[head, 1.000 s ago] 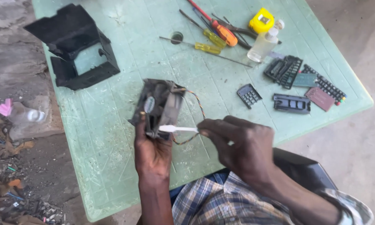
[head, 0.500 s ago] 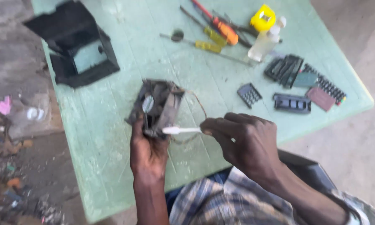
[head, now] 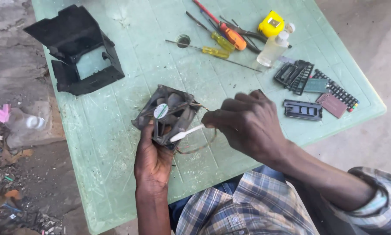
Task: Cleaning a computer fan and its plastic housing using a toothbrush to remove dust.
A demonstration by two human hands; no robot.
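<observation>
At frame centre, my left hand (head: 154,161) clamps the dusty cooling fan (head: 167,114); my right hand (head: 247,122) pinches a white swab (head: 187,132), best wiped gently along blades.

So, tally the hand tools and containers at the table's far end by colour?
Yellow-handled screwdrivers: 2
Orange-handled screwdriver: 1
Yellow tape measure: 1
Clear bottle: 1
Dark pliers, partly hidden: 1
Total: 6
</observation>
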